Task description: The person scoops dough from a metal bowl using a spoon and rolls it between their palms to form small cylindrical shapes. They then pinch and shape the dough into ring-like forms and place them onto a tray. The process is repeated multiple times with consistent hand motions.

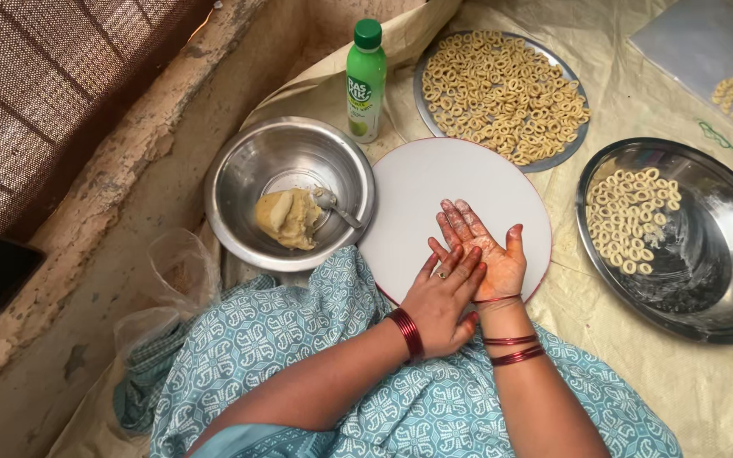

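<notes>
Dough rings fill the round steel tray (502,93); left hand (443,297) rubs over open right hand (485,250), whatever lies between hidden; beige dough lump (288,218) remains in steel bowl (239,170)

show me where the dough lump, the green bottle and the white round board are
dough lump (286,218), head view, middle of the lump.
green bottle (365,89), head view, its label.
white round board (434,182), head view, bare upper surface.

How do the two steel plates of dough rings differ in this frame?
The far plate is packed with rings across nearly its whole surface; the near plate on the right holds a small cluster at its left side, the rest bare and floury. The far plate looks flat and shallow, while the near plate has a deeper, raised rim. Both are round steel, hold small pale dough rings, and rest on the cream sheet.
</notes>
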